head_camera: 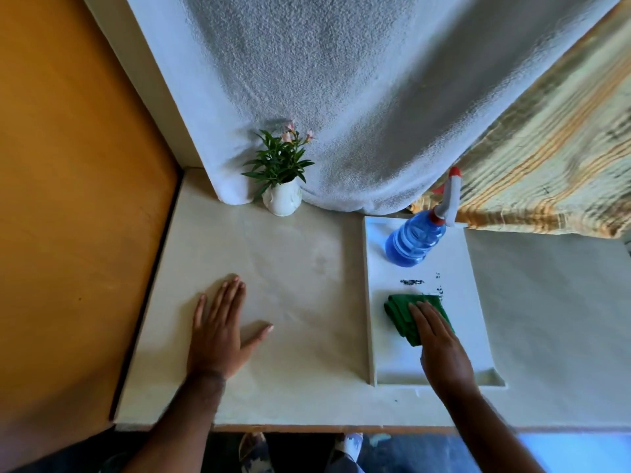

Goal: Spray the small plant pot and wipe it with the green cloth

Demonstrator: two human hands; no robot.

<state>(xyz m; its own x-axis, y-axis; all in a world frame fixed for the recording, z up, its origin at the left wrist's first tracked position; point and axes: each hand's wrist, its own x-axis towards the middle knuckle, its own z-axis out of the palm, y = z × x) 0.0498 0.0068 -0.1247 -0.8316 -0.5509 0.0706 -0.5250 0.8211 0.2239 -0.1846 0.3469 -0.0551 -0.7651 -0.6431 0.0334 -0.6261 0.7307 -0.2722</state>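
A small white plant pot (282,199) with green leaves and pink flowers stands at the back of the pale table, against the hanging white cloth. A blue spray bottle (415,241) with a white and red trigger head stands at the far end of a white tray (478,336). The folded green cloth (401,314) lies in the middle of the tray. My right hand (440,346) rests flat on top of the cloth, fingers extended, covering its near right part. My left hand (220,331) lies flat on the table, fingers spread, holding nothing.
A white towel-like cloth (341,97) hangs behind the table, with a striped yellow fabric (546,148) to its right. An orange wall (68,199) borders the table's left edge. Dark smudges (413,282) mark the tray beyond the cloth. The table's front edge is near my body.
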